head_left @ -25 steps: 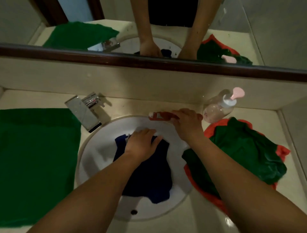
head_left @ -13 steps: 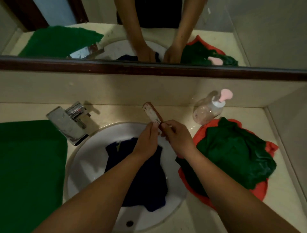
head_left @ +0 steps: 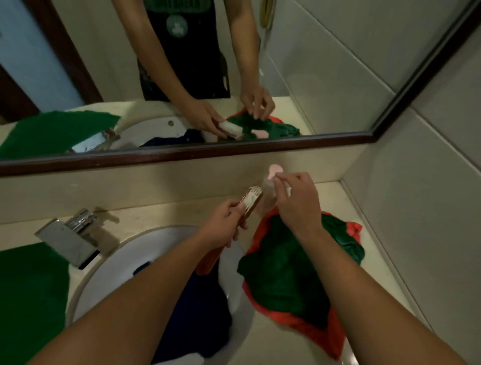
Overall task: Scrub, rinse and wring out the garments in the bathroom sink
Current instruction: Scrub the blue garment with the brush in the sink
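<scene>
— Is there any writing to read here?
— Hardly. In the mirror [head_left: 325,78], the person's dark shirt [head_left: 182,65] carries a band of green lettering [head_left: 179,3] across the chest. It is cut by the top edge and too blurred to spell out.
— Anything below it?
— A round pale-green emblem [head_left: 177,26] with a clover-like shape inside. No words in it can be read.

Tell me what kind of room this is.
Probably a home bathroom: a white sink sunk in a counter, a chrome faucet at its rim, and a wide mirror on the wall above. The left hand holds a scrub brush.
</scene>
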